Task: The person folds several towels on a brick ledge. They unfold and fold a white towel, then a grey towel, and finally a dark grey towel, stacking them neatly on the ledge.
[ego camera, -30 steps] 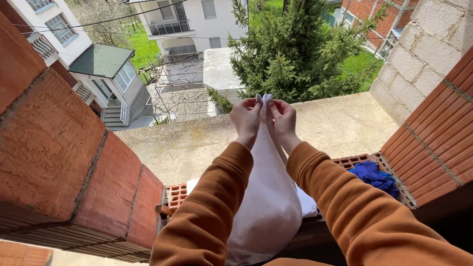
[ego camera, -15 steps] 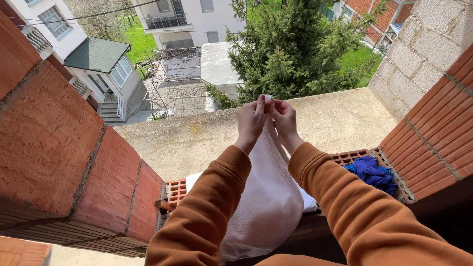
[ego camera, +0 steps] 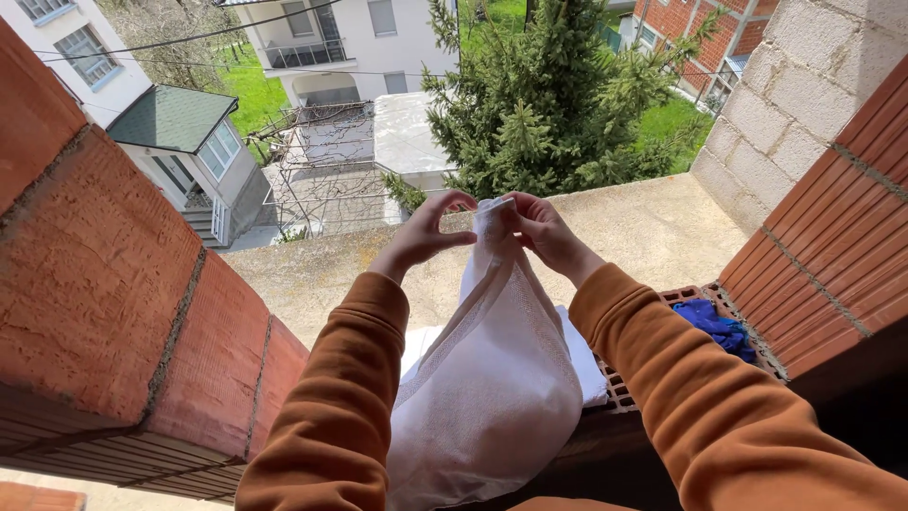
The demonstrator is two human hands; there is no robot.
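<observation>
From behind, over the brick sill (ego camera: 662, 308), the right hand (ego camera: 539, 227) pinches the top of a white cloth (ego camera: 497, 378) hanging between the orange sleeves, the left hand (ego camera: 421, 237) beside it with fingers spread, a blue rag (ego camera: 719, 326) lying rightward near the red wall (ego camera: 842, 227).

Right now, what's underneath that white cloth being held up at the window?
A folded white cloth lies on the brick sill under the hanging white cloth. The sill's middle is covered.
</observation>
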